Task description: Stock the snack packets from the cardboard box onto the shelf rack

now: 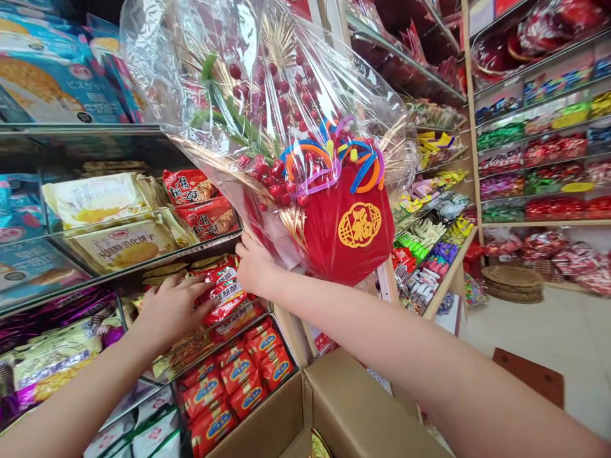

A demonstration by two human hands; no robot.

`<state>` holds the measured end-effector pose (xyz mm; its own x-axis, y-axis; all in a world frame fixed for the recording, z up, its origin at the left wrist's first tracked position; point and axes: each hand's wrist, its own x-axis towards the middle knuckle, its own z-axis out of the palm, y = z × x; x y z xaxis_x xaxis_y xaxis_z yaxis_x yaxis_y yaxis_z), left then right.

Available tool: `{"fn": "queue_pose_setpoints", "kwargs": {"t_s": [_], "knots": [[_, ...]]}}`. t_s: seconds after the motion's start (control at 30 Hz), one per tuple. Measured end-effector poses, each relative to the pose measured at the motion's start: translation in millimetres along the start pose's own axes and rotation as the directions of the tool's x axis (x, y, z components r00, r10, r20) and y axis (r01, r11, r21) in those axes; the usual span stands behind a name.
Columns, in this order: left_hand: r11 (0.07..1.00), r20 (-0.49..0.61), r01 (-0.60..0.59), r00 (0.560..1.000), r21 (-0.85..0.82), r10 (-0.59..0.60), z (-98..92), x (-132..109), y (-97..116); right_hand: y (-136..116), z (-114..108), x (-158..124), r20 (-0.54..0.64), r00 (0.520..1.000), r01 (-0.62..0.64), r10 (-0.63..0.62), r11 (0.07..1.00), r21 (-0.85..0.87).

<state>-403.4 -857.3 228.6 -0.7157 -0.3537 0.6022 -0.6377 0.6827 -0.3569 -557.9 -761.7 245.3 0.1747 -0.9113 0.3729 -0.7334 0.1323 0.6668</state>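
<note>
On a middle shelf compartment lies a stack of red snack packets with white labels. My left hand reaches over its left side, fingers spread, fingertips touching or just above the packets. At the stack's right edge is my right hand, its fingers curled beside the shelf divider; what they hold, if anything, is hidden. Just above my right forearm hangs a clear-wrapped bouquet with a red pouch bearing a yellow emblem. Below the packets, small red square packets fill another compartment.
An open cardboard box stands below my right forearm, a gold item partly visible inside. Glass-fronted shelves with biscuit packs rise at left. Candy shelves line the right. A brown stool stands on the floor.
</note>
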Motion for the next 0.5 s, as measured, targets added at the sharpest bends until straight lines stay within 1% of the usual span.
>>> {"fn": "queue_pose_setpoints", "kwargs": {"t_s": [0.07,0.17,0.23,0.27,0.3,0.33,0.37,0.4,0.43,0.47,0.5], "knots": [[0.998,0.026,-0.037,0.999,0.052,0.036,-8.6,-1,1,-6,-2,1,0.02,1.0,-0.019,0.018,1.0,0.004],[0.992,0.029,-0.088,0.996,0.092,0.086,-27.4,-4,5,-8,-2,-1,-0.03,0.999,-0.02,0.021,0.999,0.041],[0.989,-0.017,-0.115,0.993,0.093,0.117,-41.6,-16,8,-9,-1,-9,-0.083,0.996,-0.011,0.016,0.998,0.063],[0.987,-0.064,-0.146,0.987,0.065,0.15,-47.4,-27,11,-11,0,-17,-0.141,0.99,-0.005,0.016,0.997,0.079],[0.981,-0.111,-0.192,0.975,0.014,0.192,-51.4,-42,14,-14,1,-27,-0.226,0.974,-0.001,0.025,0.994,0.107],[0.968,-0.154,-0.245,0.96,-0.059,0.234,-52.9,-62,18,-19,3,-40,-0.328,0.944,0.01,0.04,0.989,0.149],[0.944,-0.183,-0.293,0.947,-0.153,0.264,-51.8,-86,24,-27,5,-55,-0.429,0.901,0.035,0.057,0.978,0.204],[0.913,-0.15,-0.309,0.949,-0.268,0.277,-48.0,-113,31,-38,8,-72,-0.515,0.855,0.084,0.069,0.96,0.267],[0.885,-0.096,-0.274,0.962,-0.377,0.257,-41.8,-143,41,-50,11,-89,-0.57,0.819,0.155,0.063,0.932,0.327],[0.842,0.041,-0.183,0.971,-0.507,0.235,-33.7,-173,51,-66,15,-107,-0.589,0.808,0.244,0.028,0.894,0.377],[0.772,0.225,-0.016,0.953,-0.636,0.204,-24.4,-202,63,-83,20,-124,-0.585,0.81,0.336,-0.034,0.844,0.417]]}}
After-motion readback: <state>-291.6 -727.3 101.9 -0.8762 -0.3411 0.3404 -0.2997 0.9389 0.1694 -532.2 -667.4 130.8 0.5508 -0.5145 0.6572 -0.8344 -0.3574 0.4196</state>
